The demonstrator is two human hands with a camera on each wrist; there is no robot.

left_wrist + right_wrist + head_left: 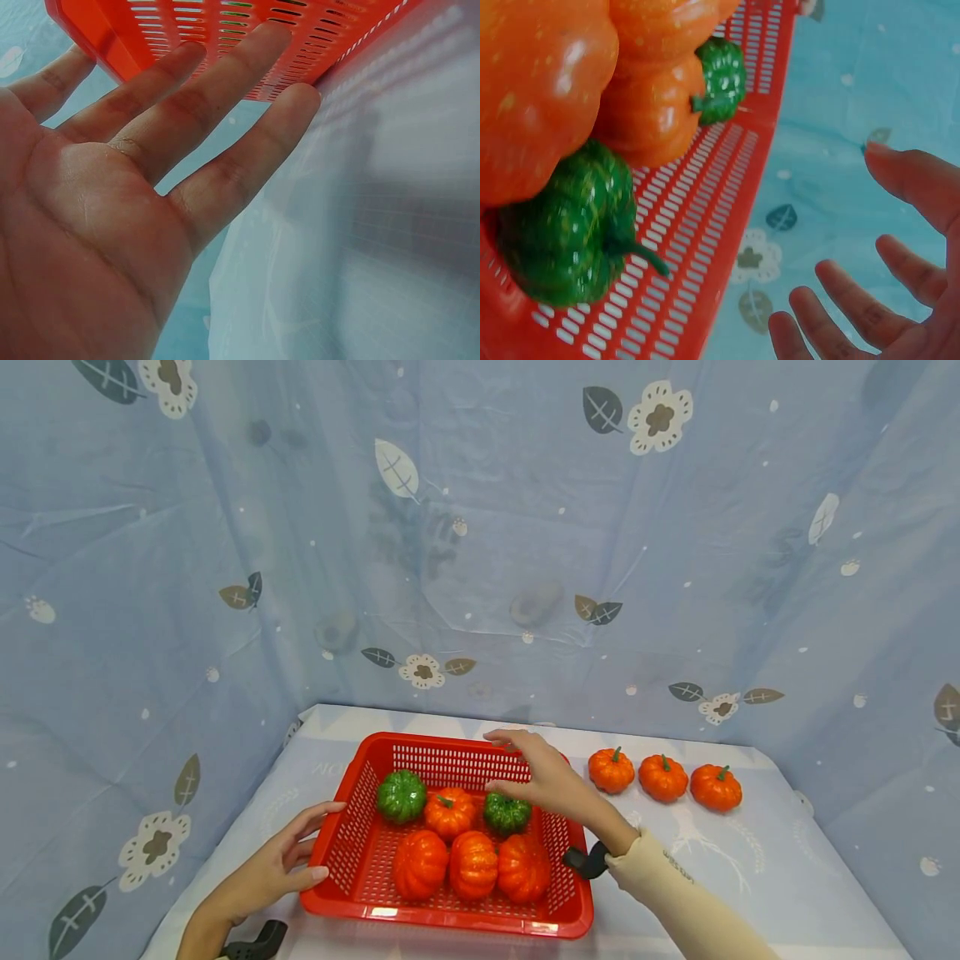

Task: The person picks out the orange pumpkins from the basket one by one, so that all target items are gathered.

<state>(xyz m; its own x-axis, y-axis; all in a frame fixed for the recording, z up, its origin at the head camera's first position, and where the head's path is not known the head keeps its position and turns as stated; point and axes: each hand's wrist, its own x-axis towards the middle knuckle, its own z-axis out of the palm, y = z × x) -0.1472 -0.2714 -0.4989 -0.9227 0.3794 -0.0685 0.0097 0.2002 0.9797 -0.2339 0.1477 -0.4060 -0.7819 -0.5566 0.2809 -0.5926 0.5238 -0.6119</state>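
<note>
A red plastic basket (450,924) with slotted walls stands on the table. Inside it lie a green pumpkin (401,797), a small orange pumpkin (450,814) and another green pumpkin (507,815), with three larger orange pumpkins (473,866) along the front. My left hand (273,862) is at the basket's left side, fingers spread, fingertips right at its outer wall in the left wrist view. Over the basket's right side hovers my right hand (551,783), thumb and fingers apart, holding nothing. The right wrist view shows that hand (885,307) beyond the rim, away from the green pumpkin (570,229).
To the right of the basket, three small orange pumpkins (663,778) sit in a row on the pale patterned tablecloth (720,877). A blue floral curtain (495,568) hangs behind the table and along both sides.
</note>
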